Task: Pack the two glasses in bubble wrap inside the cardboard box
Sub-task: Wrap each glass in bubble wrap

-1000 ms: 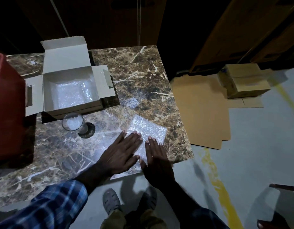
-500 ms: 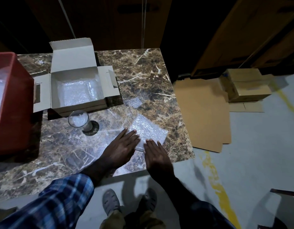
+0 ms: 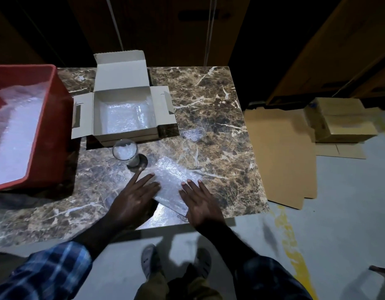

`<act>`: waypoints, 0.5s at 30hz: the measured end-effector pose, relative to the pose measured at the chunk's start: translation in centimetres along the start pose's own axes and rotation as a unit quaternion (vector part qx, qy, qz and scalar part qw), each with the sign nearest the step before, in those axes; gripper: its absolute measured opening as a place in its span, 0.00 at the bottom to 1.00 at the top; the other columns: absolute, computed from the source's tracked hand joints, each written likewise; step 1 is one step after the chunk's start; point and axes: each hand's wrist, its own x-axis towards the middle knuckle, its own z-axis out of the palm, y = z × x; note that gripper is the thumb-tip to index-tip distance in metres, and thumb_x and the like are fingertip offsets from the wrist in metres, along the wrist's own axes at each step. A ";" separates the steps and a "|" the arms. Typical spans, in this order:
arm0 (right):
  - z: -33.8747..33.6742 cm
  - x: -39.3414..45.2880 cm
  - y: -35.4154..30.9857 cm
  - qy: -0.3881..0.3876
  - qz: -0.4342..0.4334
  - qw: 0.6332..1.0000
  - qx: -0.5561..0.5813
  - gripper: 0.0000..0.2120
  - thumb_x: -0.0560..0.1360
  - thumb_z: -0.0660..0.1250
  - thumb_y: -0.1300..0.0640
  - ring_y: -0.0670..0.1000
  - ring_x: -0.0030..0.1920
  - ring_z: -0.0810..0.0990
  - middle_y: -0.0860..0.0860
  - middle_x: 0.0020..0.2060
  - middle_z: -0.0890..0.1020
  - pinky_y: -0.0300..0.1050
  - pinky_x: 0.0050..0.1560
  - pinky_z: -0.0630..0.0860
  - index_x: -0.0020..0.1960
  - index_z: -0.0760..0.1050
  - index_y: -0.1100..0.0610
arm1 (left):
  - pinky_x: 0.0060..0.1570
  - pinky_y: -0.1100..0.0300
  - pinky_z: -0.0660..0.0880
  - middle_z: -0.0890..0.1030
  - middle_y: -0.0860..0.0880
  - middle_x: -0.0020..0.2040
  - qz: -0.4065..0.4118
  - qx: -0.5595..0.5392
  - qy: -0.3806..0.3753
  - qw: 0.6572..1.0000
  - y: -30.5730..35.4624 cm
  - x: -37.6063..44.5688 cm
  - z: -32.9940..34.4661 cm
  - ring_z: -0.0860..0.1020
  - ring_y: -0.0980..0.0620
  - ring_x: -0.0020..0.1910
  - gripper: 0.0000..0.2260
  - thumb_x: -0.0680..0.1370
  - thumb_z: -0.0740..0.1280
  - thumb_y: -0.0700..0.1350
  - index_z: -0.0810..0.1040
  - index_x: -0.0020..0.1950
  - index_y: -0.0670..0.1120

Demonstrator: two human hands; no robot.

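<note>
Marble tabletop [image 3: 209,109] is seen mid-frame. Left of centre an open box [image 3: 124,118] is lined with wrap; a glass [image 3: 125,152] is stood just below it. A wrap sheet [image 3: 176,180] at lower centre is pressed flat by left hand [image 3: 133,202] and right hand [image 3: 201,204], fingers straight.
</note>
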 end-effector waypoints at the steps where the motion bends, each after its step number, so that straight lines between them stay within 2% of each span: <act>1: 0.2 -0.2 -0.2 0.010 0.006 1.000 0.017 0.23 0.67 0.61 0.64 0.62 0.69 0.75 0.62 0.65 0.79 0.64 0.70 0.68 0.61 0.80 0.66 | 0.66 0.33 0.69 0.84 0.40 0.57 -0.010 -0.010 -0.003 1.000 0.4 -0.4 -0.1 0.78 0.37 0.63 0.14 0.73 0.71 0.40 0.83 0.56 0.35; 4: 0.4 -1.4 -0.6 0.043 0.042 0.997 0.053 0.23 0.67 0.59 0.66 0.60 0.69 0.75 0.60 0.64 0.80 0.62 0.72 0.67 0.59 0.82 0.65 | 0.68 0.40 0.70 0.85 0.43 0.53 -0.052 -0.063 -0.014 0.997 0.9 -1.0 0.1 0.81 0.42 0.58 0.12 0.71 0.73 0.40 0.84 0.53 0.39; 8: 0.8 -3.2 -1.0 0.054 0.066 0.992 0.092 0.16 0.69 0.70 0.61 0.56 0.68 0.76 0.56 0.63 0.81 0.57 0.73 0.66 0.57 0.83 0.59 | 0.68 0.50 0.70 0.85 0.49 0.44 -0.152 -0.151 -0.051 0.975 1.2 0.5 -0.9 0.83 0.50 0.46 0.09 0.74 0.66 0.44 0.85 0.47 0.43; 10: 0.9 -3.5 -1.4 0.067 0.115 0.985 0.113 0.11 0.72 0.70 0.59 0.55 0.64 0.78 0.53 0.60 0.83 0.54 0.71 0.69 0.53 0.84 0.56 | 0.59 0.55 0.75 0.84 0.55 0.40 -0.203 -0.183 -0.084 0.958 1.1 1.5 -1.9 0.81 0.55 0.40 0.09 0.77 0.67 0.49 0.85 0.44 0.48; 12: 0.7 -3.1 -1.9 0.086 0.166 0.973 0.135 0.07 0.74 0.69 0.58 0.57 0.54 0.80 0.50 0.55 0.85 0.50 0.61 0.75 0.48 0.85 0.57 | 0.40 0.60 0.76 0.83 0.56 0.34 -0.271 -0.230 -0.099 0.929 0.7 2.1 -2.3 0.81 0.57 0.34 0.09 0.79 0.70 0.50 0.85 0.40 0.50; 13: 0.5 -2.7 -2.1 0.094 0.196 0.966 0.142 0.07 0.75 0.69 0.58 0.55 0.49 0.78 0.48 0.52 0.86 0.47 0.54 0.75 0.46 0.85 0.57 | 0.34 0.61 0.75 0.83 0.55 0.31 -0.313 -0.257 -0.101 0.909 0.4 2.4 -2.3 0.81 0.57 0.30 0.09 0.78 0.71 0.47 0.84 0.39 0.49; 15: 0.0 -1.6 -2.4 0.088 0.290 0.938 0.168 0.10 0.76 0.67 0.53 0.53 0.42 0.75 0.48 0.40 0.85 0.45 0.45 0.70 0.41 0.84 0.55 | 0.30 0.62 0.72 0.81 0.52 0.28 -0.386 -0.275 -0.097 0.875 0.0 2.7 -1.7 0.79 0.58 0.26 0.10 0.79 0.72 0.45 0.82 0.36 0.49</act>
